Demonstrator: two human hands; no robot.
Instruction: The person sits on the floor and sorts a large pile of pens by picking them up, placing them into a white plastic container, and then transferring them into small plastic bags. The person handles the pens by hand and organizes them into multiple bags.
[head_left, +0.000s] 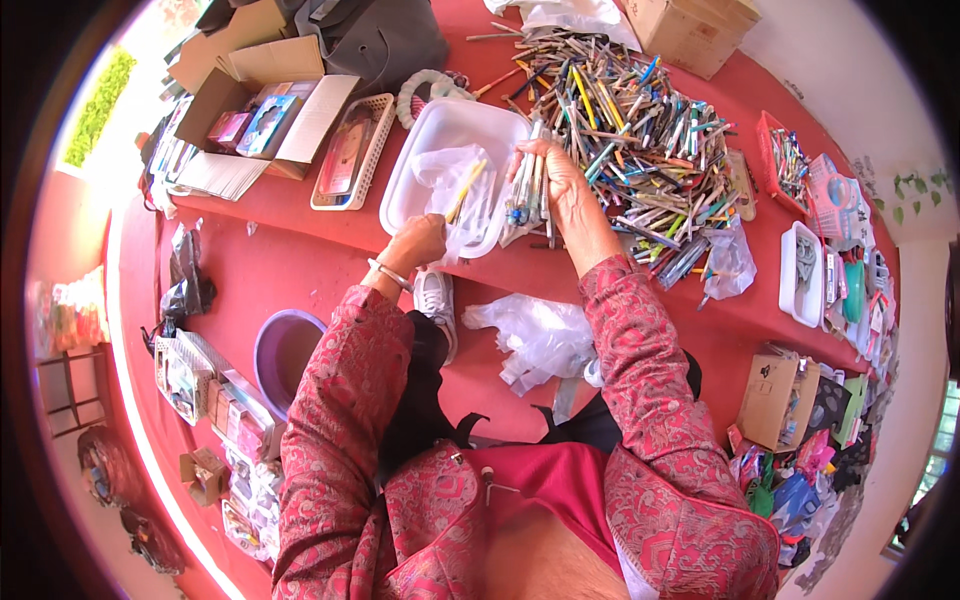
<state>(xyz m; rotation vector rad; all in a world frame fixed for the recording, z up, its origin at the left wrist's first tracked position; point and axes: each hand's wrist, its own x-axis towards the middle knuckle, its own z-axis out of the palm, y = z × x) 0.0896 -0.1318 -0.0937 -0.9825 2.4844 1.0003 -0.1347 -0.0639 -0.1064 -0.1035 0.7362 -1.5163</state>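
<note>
My right hand [562,180] is closed round a bundle of pens [528,190], mostly clear or pale barrels held roughly upright at the right edge of a white plastic tub [402,178]. Over the tub's near side, my left hand [418,242] grips a clear plastic bag [447,168]. A slim yellow pen or pencil [468,190] shows in or against this bag; I cannot tell which. Just beyond my right hand spreads a large heap of mixed pens [640,140] on the red surface.
Left of the tub are a narrow basket [355,150] and an open cardboard box [215,105] with small packages. Crumpled plastic bags [540,335] lie between my knees, and a purple bucket [285,350] stands left. A red basket [783,165] and white tray [801,272] are at right.
</note>
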